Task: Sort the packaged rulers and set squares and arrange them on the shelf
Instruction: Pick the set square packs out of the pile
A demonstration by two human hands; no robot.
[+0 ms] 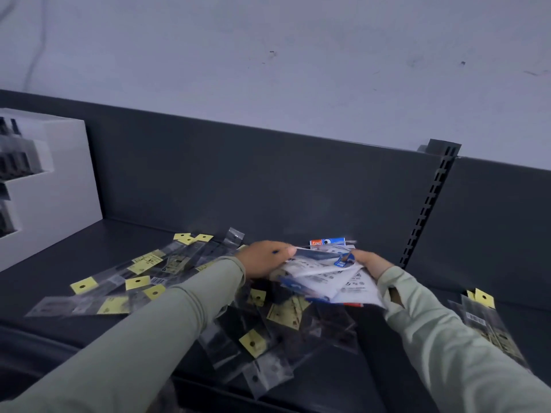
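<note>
- The person's left hand (264, 259) gripped the left edge of a fanned stack of white and blue printed flat packets (323, 274), with the thumb lying on top of it.
- The right hand (372, 262) held the right edge of the same stack. Its fingertips were hidden behind the packets, so how they curled could not be told.
- Both arms wore long pale green sleeves (167, 320) that reached onto the hands.
- The stack was held just above the dark grey metal shelf (74, 248), near its back panel (268, 174), and it was blurred.
- A small orange and blue printed packet (327, 242) lay just behind the stack, by the foot of the back panel.
- Long clear plastic sleeves with yellow header cards (134, 277) lay scattered on the shelf to the left of the left arm, overlapping one another at mixed angles.
- More clear sleeves with yellow cards (253, 342) lay in a loose heap between the two arms and below the held stack, reaching to the shelf's front edge.
- A smaller bunch of clear sleeves with yellow tags (484, 318) lay on the shelf to the right of the right arm, well apart from the left pile.
- A white stepped display box (62, 180) stood at the far left of the shelf, holding dark items too blurred to name.
- A dark slotted upright post (429, 204) rose against the back panel to the right of the hands.
- A pale grey wall (268, 55) stood above the panel.
</note>
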